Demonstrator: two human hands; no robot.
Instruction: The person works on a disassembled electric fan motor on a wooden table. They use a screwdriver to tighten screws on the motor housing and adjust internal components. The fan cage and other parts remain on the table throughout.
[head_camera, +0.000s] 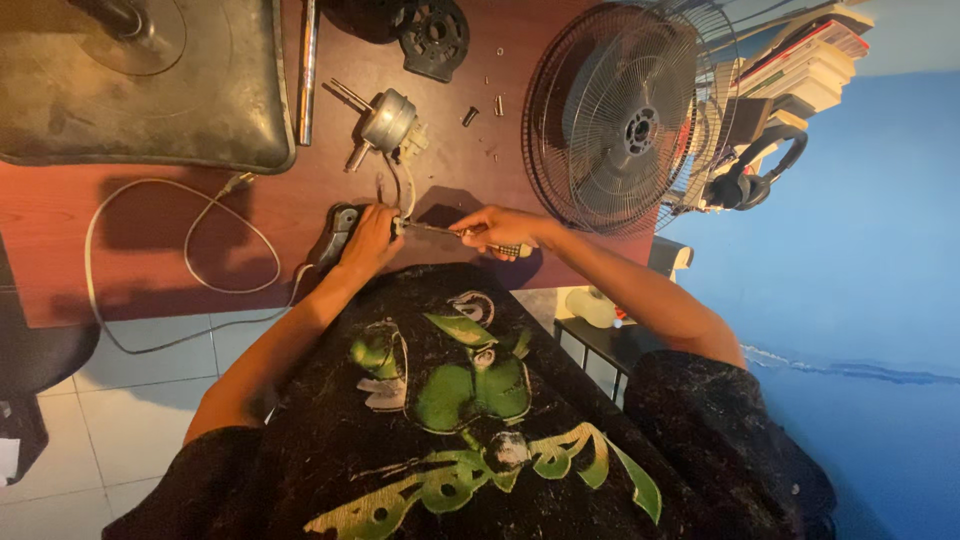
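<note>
Reddish-brown wood makes up the desk (60, 250), which runs across the upper part of the view, with pale floor tiles below it and a blue wall on the right. At the desk's near edge, a person in a black shirt with a green print works with both arms stretched forward.

Their right hand (503, 229) is closed around the handle of a screwdriver (455, 233), whose thin metal shaft points left toward the other hand. Their left hand (368, 240) is curled over a small dark part (338, 232) lying on the desk, gripping it, and the screwdriver's tip meets that hand's fingertips. What exactly sits between the fingers is too small to tell.

A white cable (150, 275) leaves the dark part, loops across the desk to the left and dips over the edge. Just beyond the hands lies a small silver fan motor (388, 120) with its shaft sticking out and thin wires trailing back toward the hands. A few loose screws (470, 115) are scattered to its right. A black round plastic piece (433, 37) sits at the far edge.

To the right, a round wire fan grille (615, 115) stands tilted on the desk. Past it are stacked books (810, 60) and black headphones (750, 178). At upper left rests a large dark fan base (150, 90), with a metal pole (308, 65) beside it.
</note>
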